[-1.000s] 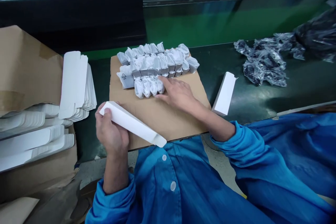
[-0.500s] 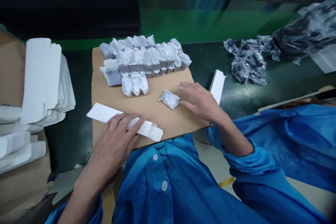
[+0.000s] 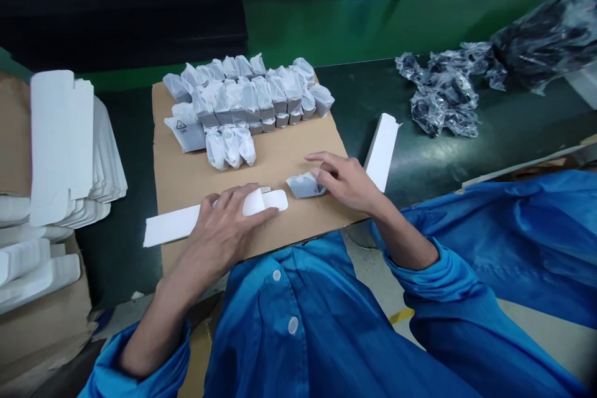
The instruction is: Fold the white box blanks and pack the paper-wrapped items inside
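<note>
A long white carton [image 3: 172, 225] lies near the front of the brown cardboard sheet [image 3: 284, 152], its end flap open toward the right. My left hand [image 3: 221, 221] is wrapped over the carton from above, fingers on the far side and thumb on the near side. Just right of the flap sits a small packet in a whitish plastic bag [image 3: 303, 185]. The thumb and fingers of my right hand [image 3: 347, 181] are closed at the packet's right end, with the index finger stretched out above it; part of the grip is hidden.
Rows of bagged packets [image 3: 254, 99] stand at the sheet's back. Another white carton [image 3: 381, 152] lies at its right edge. Flat white cartons [image 3: 63, 143] are stacked left. Clear-bagged dark items [image 3: 441, 96] lie far right, near a person's blue clothing [image 3: 527, 230].
My left hand has turned the carton so its flap end points more directly right, toward the packet. My right hand has come down onto the packet, which now lies straighter with a mark showing.
</note>
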Action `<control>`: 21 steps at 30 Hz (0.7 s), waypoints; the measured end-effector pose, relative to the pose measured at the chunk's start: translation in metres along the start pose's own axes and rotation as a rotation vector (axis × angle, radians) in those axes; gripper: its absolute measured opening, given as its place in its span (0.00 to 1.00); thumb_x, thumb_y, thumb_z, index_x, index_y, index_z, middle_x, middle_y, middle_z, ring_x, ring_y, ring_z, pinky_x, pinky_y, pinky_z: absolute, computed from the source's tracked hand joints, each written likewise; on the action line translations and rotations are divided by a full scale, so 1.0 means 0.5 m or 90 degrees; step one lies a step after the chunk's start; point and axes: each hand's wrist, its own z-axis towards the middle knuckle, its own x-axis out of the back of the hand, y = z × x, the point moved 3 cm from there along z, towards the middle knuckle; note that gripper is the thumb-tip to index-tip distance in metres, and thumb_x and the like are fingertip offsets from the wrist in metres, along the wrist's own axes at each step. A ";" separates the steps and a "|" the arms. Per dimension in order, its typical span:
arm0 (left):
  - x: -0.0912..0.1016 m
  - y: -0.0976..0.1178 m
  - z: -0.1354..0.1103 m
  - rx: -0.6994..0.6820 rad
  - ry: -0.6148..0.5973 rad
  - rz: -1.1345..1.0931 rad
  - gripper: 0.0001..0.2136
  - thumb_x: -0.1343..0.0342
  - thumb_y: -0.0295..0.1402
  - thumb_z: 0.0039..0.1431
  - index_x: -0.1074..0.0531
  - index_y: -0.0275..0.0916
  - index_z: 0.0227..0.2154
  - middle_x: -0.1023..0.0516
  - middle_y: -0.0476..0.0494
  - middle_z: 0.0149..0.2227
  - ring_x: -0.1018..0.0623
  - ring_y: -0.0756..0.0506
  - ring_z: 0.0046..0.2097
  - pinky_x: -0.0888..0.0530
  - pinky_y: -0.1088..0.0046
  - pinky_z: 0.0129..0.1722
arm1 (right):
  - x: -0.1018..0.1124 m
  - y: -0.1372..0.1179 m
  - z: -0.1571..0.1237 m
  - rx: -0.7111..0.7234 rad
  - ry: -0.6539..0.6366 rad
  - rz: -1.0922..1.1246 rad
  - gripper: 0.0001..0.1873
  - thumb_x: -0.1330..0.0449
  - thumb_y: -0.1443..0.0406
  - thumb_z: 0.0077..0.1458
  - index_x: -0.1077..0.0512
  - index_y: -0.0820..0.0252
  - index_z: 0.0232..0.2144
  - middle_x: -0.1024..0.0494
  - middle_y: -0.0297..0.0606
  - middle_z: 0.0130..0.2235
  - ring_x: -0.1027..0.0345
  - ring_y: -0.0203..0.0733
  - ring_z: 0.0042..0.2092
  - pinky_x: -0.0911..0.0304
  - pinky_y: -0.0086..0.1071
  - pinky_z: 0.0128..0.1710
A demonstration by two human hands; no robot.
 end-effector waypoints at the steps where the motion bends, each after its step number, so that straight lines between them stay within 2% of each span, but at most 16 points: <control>1: 0.001 0.001 -0.001 0.002 0.011 -0.018 0.27 0.51 0.20 0.60 0.29 0.58 0.56 0.35 0.35 0.61 0.29 0.33 0.54 0.33 0.55 0.44 | 0.003 0.003 0.000 -0.036 0.044 -0.041 0.19 0.48 0.64 0.66 0.30 0.63 0.55 0.19 0.42 0.38 0.26 0.46 0.39 0.32 0.39 0.41; 3: 0.004 0.005 -0.003 0.002 0.035 -0.047 0.25 0.52 0.20 0.61 0.26 0.56 0.53 0.35 0.35 0.61 0.31 0.34 0.56 0.35 0.56 0.45 | 0.008 0.003 -0.004 -0.049 0.147 -0.130 0.17 0.50 0.66 0.66 0.27 0.66 0.51 0.20 0.48 0.43 0.26 0.51 0.44 0.32 0.43 0.46; 4: 0.006 0.007 -0.005 0.001 0.050 -0.058 0.23 0.52 0.20 0.61 0.25 0.54 0.51 0.35 0.36 0.61 0.31 0.34 0.57 0.35 0.56 0.46 | 0.008 0.000 -0.008 -0.014 0.167 -0.148 0.17 0.50 0.65 0.67 0.27 0.66 0.51 0.21 0.50 0.46 0.27 0.52 0.47 0.32 0.44 0.48; 7: 0.009 0.011 -0.009 -0.007 0.073 -0.083 0.20 0.52 0.21 0.63 0.23 0.52 0.46 0.34 0.37 0.61 0.32 0.35 0.59 0.37 0.56 0.48 | 0.000 -0.011 -0.026 0.150 0.083 -0.128 0.20 0.46 0.63 0.66 0.30 0.67 0.56 0.24 0.51 0.53 0.31 0.54 0.54 0.33 0.47 0.54; 10: 0.009 0.010 -0.011 -0.005 0.072 -0.099 0.18 0.51 0.21 0.63 0.22 0.50 0.45 0.34 0.38 0.61 0.33 0.36 0.59 0.38 0.57 0.48 | -0.002 -0.019 -0.043 0.180 0.017 -0.079 0.20 0.42 0.66 0.63 0.31 0.69 0.56 0.24 0.53 0.52 0.31 0.55 0.54 0.32 0.49 0.54; 12: 0.009 0.010 -0.012 -0.002 0.071 -0.098 0.18 0.50 0.21 0.63 0.22 0.49 0.45 0.35 0.38 0.61 0.33 0.36 0.59 0.38 0.58 0.47 | -0.007 -0.036 -0.051 0.198 0.000 0.011 0.20 0.41 0.67 0.62 0.31 0.67 0.55 0.24 0.50 0.52 0.30 0.51 0.54 0.32 0.46 0.54; 15: 0.008 0.010 -0.015 -0.006 0.073 -0.094 0.17 0.48 0.21 0.62 0.23 0.49 0.45 0.34 0.39 0.61 0.33 0.37 0.59 0.37 0.58 0.47 | -0.031 -0.079 -0.063 0.279 -0.042 0.094 0.20 0.42 0.68 0.63 0.33 0.65 0.56 0.24 0.47 0.53 0.31 0.46 0.54 0.31 0.42 0.55; 18: 0.008 0.010 -0.020 -0.016 0.080 -0.100 0.17 0.49 0.21 0.62 0.22 0.49 0.44 0.32 0.38 0.60 0.33 0.37 0.60 0.37 0.58 0.47 | -0.051 -0.108 -0.067 0.276 -0.022 0.036 0.16 0.48 0.70 0.66 0.33 0.66 0.55 0.25 0.49 0.53 0.32 0.46 0.53 0.32 0.43 0.54; 21: 0.007 0.011 -0.022 -0.025 0.089 -0.108 0.17 0.49 0.20 0.63 0.22 0.49 0.44 0.32 0.38 0.59 0.32 0.37 0.59 0.36 0.59 0.48 | -0.050 -0.124 -0.069 0.263 -0.026 -0.076 0.16 0.51 0.72 0.66 0.33 0.67 0.54 0.26 0.51 0.51 0.33 0.50 0.49 0.31 0.46 0.50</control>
